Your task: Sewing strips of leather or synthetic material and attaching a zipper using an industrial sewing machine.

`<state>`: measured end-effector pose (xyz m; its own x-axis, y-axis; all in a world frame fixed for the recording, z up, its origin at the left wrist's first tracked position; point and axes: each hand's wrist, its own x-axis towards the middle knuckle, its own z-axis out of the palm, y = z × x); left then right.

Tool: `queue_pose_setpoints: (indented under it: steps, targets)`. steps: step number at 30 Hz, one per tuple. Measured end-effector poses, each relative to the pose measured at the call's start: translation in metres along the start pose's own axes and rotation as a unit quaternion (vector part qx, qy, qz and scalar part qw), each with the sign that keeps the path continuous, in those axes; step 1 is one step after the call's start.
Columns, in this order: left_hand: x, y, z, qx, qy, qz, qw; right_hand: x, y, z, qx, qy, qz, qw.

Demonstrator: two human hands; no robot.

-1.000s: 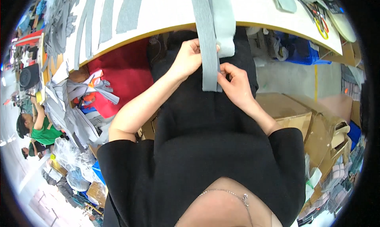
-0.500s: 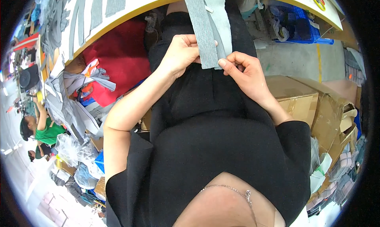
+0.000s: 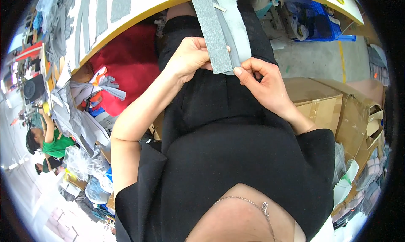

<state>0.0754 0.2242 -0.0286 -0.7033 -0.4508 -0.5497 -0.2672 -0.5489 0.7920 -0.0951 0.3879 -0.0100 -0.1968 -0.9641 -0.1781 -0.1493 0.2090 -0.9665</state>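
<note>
A grey fabric strip [image 3: 211, 31], folded lengthwise with a paler inner side, hangs from the table edge toward my lap. My left hand [image 3: 190, 58] grips its left edge near the lower end, with some fingers hidden behind the cloth. At the lower right corner my right hand [image 3: 262, 78] pinches the layers between thumb and forefinger. A small white tag [image 3: 220, 7] lies on the strip's inner side, higher up.
The white table [image 3: 145, 4] with a yellow edge carries several grey strips. Cardboard boxes [image 3: 320, 103] stand to the right, a blue basket [image 3: 322, 25] beyond them. Red cloth [image 3: 126, 65] lies under the table. A person in green [image 3: 57, 143] is at the far left.
The strip's folded layers have spread slightly apart at the lower end, with more of the inner side showing. Both hands keep their hold, and the view has shifted a little.
</note>
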Motion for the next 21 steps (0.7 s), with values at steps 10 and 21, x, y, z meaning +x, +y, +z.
queue_pose_setpoints:
  steps: [10, 21]
  targets:
    - [0.003, -0.002, -0.004, -0.001, -0.031, -0.012, 0.999, -0.001, 0.003, 0.004, 0.016, 0.008, 0.012, 1.0]
    - [0.002, 0.002, -0.006, -0.038, -0.07, -0.03, 0.996, 0.006, 0.006, -0.008, -0.318, 0.107, -0.335, 0.88]
